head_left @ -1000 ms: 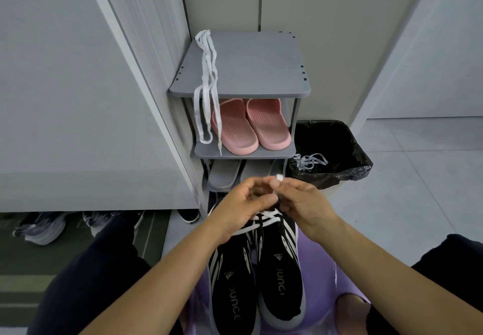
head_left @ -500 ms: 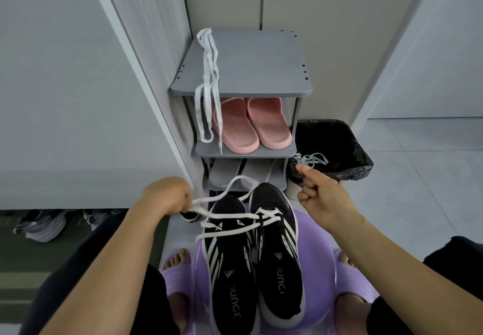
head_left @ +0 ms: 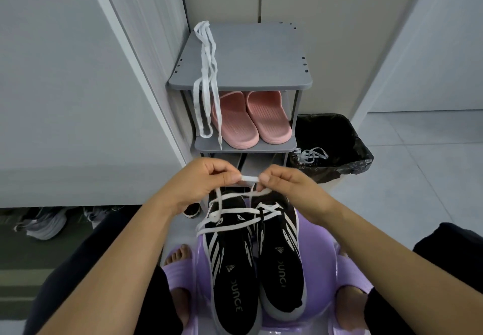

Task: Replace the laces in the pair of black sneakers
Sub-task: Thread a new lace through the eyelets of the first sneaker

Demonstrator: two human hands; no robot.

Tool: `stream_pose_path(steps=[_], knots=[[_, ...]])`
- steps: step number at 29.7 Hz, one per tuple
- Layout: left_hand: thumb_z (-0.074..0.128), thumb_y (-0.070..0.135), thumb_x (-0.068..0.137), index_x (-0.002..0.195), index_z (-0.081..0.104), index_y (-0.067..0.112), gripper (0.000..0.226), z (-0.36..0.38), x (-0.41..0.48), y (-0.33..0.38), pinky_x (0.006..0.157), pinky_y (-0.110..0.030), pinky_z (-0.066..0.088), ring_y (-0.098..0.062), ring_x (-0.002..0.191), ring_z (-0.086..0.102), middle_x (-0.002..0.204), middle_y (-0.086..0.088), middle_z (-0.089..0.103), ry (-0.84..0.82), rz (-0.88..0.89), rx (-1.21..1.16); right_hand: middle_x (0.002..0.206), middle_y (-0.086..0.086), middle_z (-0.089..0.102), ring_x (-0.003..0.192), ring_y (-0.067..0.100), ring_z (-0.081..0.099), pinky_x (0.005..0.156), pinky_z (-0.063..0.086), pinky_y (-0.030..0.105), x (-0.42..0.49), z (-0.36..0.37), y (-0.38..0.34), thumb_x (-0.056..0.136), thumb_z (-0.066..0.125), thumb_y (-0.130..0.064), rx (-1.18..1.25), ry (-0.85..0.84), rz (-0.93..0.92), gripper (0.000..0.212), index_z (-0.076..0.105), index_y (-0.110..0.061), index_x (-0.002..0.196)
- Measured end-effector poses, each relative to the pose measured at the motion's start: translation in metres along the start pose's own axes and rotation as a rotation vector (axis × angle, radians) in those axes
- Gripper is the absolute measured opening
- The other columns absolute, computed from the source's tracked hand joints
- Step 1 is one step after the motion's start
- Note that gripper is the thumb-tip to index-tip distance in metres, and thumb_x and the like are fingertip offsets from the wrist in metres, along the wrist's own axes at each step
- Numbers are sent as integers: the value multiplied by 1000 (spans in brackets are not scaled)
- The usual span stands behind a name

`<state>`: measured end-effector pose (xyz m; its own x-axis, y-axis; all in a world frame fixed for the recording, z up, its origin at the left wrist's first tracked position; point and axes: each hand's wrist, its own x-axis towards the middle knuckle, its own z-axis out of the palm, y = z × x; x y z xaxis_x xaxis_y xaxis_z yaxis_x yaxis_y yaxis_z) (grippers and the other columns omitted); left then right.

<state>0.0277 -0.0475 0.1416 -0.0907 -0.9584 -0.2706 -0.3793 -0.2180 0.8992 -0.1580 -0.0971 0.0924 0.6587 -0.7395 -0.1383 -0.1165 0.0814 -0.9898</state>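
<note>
The left hand (head_left: 206, 183) and right hand (head_left: 290, 191) pinch white lace (head_left: 249, 178) above sneakers (head_left: 230, 269).

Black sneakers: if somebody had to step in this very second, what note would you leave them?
Left hand and right hand each pinch the same white lace, a short stretch taut between them above the toes of the black sneakers, which sit side by side on a purple stool. The lace crosses the front eyelets; how many, cannot tell. A spare white lace hangs from the grey shoe rack; loose laces lie in the black bin. To do: finish this lacing, then thread the spare.
</note>
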Motion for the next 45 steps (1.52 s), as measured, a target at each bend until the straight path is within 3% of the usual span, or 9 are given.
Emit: stream_pose_path(steps=[6,10,13,17,21,31,34,37,45], knots=[[60,18,89,75,67,21,16,-34,17,-23,64,-25,37,-14,77,54,83,-1,64,323,-180,478,76,-6,65,82,7,58,81,42,12,-2,-22,-31,81,55,-24,49,-73,-101,21,64,-21,62],[50,16,94,109,66,15,22,-44,22,-36,71,-30,40,-25,97,57,109,-4,60,343,-442,1018,62,-3,57,67,7,54,71,40,17,-4,-45,-41,95,48,-18,-139,-40,6,32,62,-19,66],[52,20,94,132,50,21,38,-2,24,-25,90,-27,42,-16,112,55,133,1,50,182,-101,531,61,1,50,60,8,43,66,35,24,1,-35,-25,96,48,-21,-365,-110,101,27,63,-17,74],[49,20,95,108,59,15,17,48,26,-6,41,-12,33,0,45,48,68,9,62,-13,-61,-139,74,11,56,70,18,45,70,38,36,14,-18,-17,94,50,-18,-415,-102,96,24,62,-12,75],[59,22,90,72,61,14,20,12,34,-14,43,-13,29,0,37,35,39,11,46,224,-112,46,60,-4,46,65,13,39,70,32,30,18,-32,-25,92,48,-16,-313,20,169,29,61,-18,66],[56,31,92,83,64,17,18,-14,34,-40,68,-26,41,-21,84,60,88,-3,64,120,-383,886,85,-11,54,81,8,49,74,37,21,14,-47,-4,91,56,-26,-954,-81,97,16,65,-15,97],[55,30,92,119,61,24,28,13,32,-33,75,-21,45,-10,94,60,116,5,63,32,-136,491,88,-8,58,83,10,53,75,39,20,9,-41,3,89,60,-26,-869,-12,63,15,66,-15,96],[55,20,92,113,60,20,21,46,31,-19,46,-13,38,0,53,53,81,7,67,-81,-113,-29,85,-3,63,81,12,57,74,42,18,10,-31,6,86,64,-23,-591,-1,74,7,65,-16,87],[61,20,89,77,65,18,13,19,36,-36,51,-20,38,-9,50,47,58,6,59,37,-207,271,78,2,61,80,8,54,87,37,15,2,-44,3,94,47,-13,-158,-67,291,22,59,-10,76]])
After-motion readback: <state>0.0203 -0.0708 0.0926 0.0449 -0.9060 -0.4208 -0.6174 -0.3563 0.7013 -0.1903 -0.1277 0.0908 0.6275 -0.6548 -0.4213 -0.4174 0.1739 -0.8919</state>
